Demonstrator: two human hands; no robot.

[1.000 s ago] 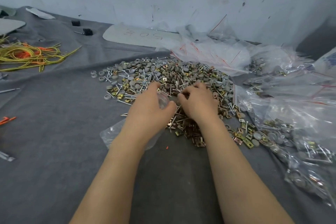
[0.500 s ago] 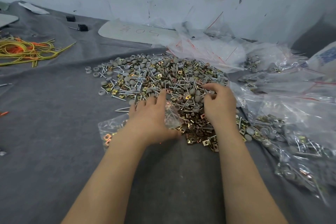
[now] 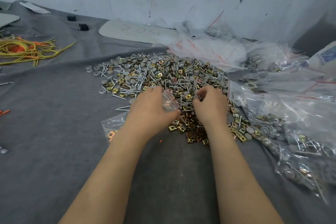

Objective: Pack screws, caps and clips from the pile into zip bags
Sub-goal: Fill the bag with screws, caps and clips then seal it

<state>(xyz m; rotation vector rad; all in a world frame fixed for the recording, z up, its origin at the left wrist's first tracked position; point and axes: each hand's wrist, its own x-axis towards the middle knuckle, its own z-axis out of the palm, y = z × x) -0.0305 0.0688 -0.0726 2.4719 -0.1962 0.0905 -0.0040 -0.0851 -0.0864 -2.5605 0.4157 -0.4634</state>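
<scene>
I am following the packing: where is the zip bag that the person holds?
In the head view, the left hand grips the zip bag at the pile's near edge, just left of the right hand.

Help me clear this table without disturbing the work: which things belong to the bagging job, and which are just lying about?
Job: pile of screws, caps and clips; zip bag held by the left hand; right hand in the pile; filled bags at the right; empty bags behind the pile.

Lying about: yellow and orange cords; grey plate; black blocks; lone screw far left.
</scene>
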